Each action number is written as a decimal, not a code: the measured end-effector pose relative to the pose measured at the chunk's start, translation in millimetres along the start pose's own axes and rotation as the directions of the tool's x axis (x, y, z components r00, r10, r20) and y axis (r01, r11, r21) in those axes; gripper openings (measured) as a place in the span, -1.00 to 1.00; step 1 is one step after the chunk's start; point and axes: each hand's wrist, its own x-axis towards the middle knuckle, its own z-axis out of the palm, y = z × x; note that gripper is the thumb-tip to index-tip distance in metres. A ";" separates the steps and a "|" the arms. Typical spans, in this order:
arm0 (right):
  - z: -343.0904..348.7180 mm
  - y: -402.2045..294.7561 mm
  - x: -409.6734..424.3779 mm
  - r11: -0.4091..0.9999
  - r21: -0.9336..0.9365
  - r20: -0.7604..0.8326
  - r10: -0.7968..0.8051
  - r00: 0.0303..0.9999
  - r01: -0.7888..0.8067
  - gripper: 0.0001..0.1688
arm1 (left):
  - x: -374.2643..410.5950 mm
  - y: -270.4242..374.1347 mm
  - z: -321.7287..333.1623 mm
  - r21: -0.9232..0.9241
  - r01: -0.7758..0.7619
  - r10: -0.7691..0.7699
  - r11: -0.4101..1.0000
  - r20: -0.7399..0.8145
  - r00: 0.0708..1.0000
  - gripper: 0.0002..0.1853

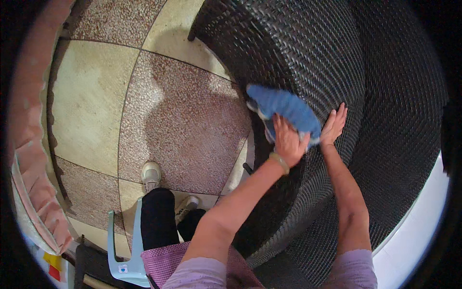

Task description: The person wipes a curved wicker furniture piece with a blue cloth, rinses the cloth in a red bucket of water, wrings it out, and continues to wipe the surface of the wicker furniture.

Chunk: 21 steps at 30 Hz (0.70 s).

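A blue cloth (285,106) with pale edges, slightly blurred, lies against the front edge of a black woven wicker sofa seat (325,65). My left hand (288,141), with a pale bangle at the wrist, holds the cloth near its lower side; part of the cloth hangs over the front of the seat. Just right of the cloth, my right hand (334,124) rests on the woven surface with its fingers extended and nothing in it. The wicker back or side panel (400,108) rises at the right.
A light blue plastic stool (135,263) stands at the lower left beside my legs. Pink fabric (30,119) hangs along the left edge. Tiled floor (187,126) lies left of the wicker seat, whose short dark leg (191,35) shows at the top. A white surface (415,231) is at the lower right.
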 end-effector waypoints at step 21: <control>-5.3 -0.3 -3.5 0.998 0.043 0.018 -0.040 0.999 0.040 -0.34 | 224.5 -109.4 -123.5 -0.930 0.086 -0.373 0.357 -0.057 0.926 -0.24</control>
